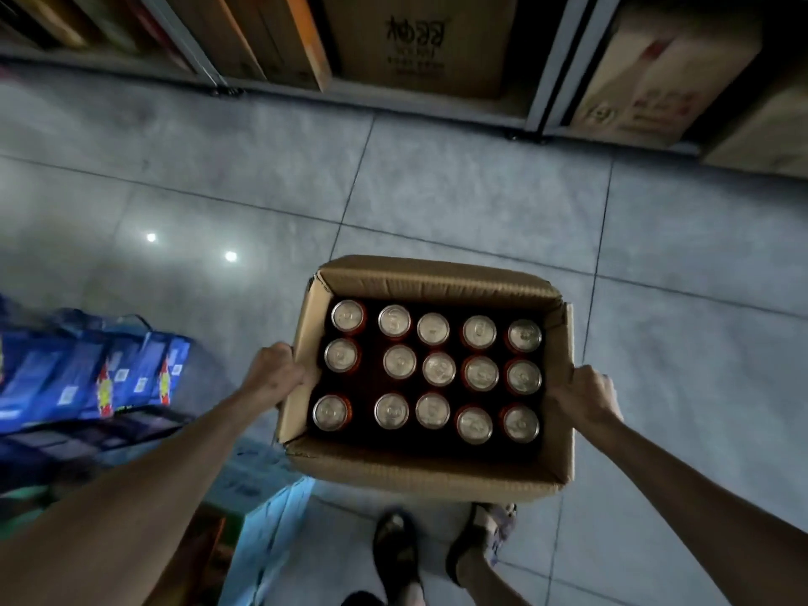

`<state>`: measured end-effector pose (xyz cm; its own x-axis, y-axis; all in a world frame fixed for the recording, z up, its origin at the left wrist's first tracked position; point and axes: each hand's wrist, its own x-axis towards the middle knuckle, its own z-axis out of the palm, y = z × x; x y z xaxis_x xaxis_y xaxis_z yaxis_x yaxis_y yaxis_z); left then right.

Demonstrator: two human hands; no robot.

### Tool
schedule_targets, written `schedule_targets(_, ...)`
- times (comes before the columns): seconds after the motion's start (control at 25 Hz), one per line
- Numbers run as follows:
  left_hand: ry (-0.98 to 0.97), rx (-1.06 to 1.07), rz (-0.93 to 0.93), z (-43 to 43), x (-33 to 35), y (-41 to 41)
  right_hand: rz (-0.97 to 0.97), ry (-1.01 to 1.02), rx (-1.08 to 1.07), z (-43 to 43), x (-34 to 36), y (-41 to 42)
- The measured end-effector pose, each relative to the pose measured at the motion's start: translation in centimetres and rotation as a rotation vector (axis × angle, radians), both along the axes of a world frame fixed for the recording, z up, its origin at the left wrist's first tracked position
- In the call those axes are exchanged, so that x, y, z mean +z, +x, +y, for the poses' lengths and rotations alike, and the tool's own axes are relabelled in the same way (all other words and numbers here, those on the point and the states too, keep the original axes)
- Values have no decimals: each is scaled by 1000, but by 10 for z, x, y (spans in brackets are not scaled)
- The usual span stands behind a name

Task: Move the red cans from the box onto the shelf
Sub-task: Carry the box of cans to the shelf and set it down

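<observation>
We face the shelf (437, 102) across the tiled floor (437, 190). We hold the open cardboard box (433, 470) above it: left hand (273, 371) clamped on its left wall, right hand (588, 393) on its right wall. Inside stand 15 red cans (437, 369), 3 rows of 5

- The box (430, 472) is plain brown cardboard, top open with its flaps standing up, gripped at both short sides.
- Red cans (438, 368) stand upright inside in three rows of five, silver tops showing.
- The shelf (441, 105) runs low along the far wall.
</observation>
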<state>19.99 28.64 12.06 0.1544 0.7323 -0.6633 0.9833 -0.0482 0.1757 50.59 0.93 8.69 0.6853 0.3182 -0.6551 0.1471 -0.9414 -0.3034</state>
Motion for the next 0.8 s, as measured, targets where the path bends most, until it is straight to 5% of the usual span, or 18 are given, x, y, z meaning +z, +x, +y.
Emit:
schedule_targets(0.48,-13,-43,-29,257,33,136,-48,16,-6,243,37,123)
schedule_targets(0.8,6,-62,-17,399,10,213,-4,31,-37,381,1,190)
